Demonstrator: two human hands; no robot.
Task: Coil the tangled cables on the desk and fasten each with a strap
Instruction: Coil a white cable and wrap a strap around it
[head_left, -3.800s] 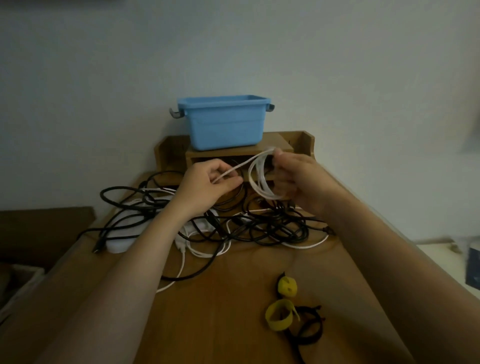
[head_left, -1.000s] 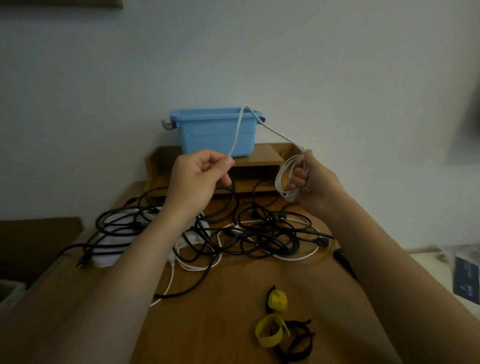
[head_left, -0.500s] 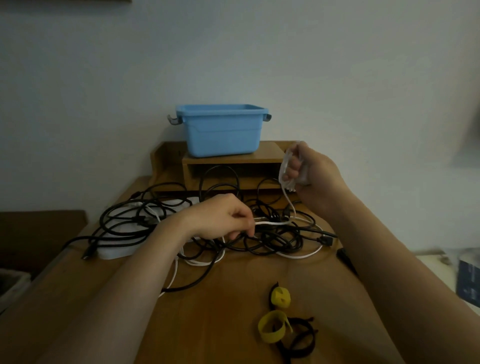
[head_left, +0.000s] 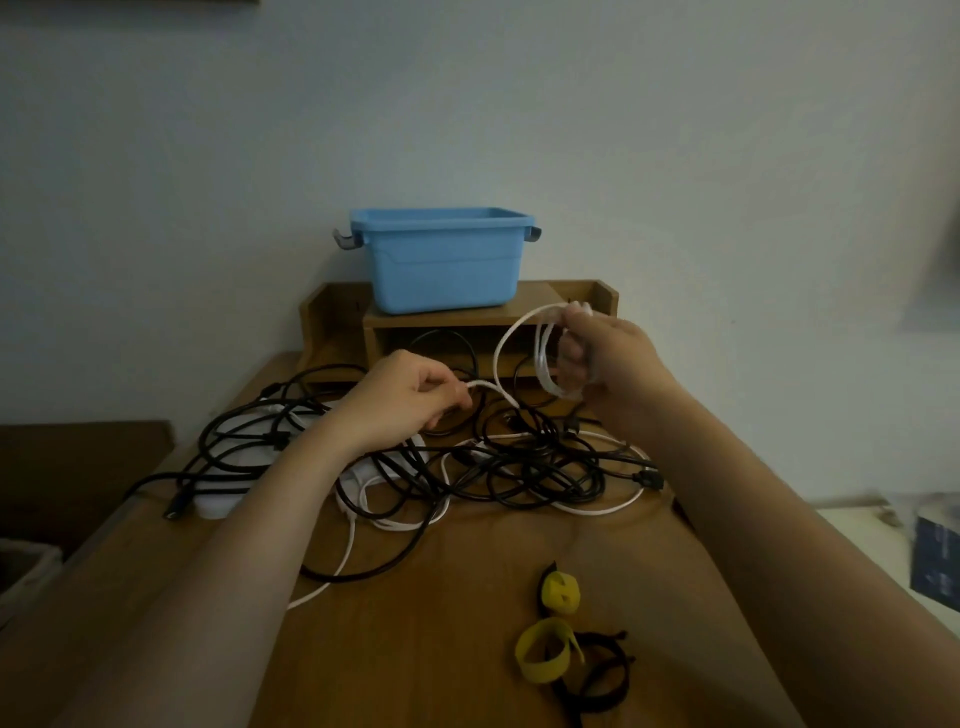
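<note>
Now, right hand (head_left: 610, 358): raised off the desk (head_left: 415, 649), in front of the blue bin (head_left: 441, 270) and a little to its right. The fingers are clenched round a small coil of white cable (head_left: 543, 364), several loops bunched in the fist, probably so they cannot spring apart.
left hand (head_left: 410, 397): in front of the bin, lower and toward its left side. Thumb and fingers pinch the free run of the same white cable, which arcs up into the coil. It looks placed to feed slack for another loop.
tangle (head_left: 524, 467): black and white leads heaped on the desk in front of the bin, under both hands. The white cable's tail drops into the heap; where it ends I cannot tell.
straps (head_left: 545, 657): yellow and black, lying well in front of the bin near the desk's front edge, apart from the heap. None is on a cable. They sit within easy reach and clear of snags.
step, as judged: winding one cable; task barely begun.
next move needs: the tail drawn free without dragging black leads along, and the coil kept gripped until a strap is fetched.
risk: loosening the fist early lets the loops unwind.
</note>
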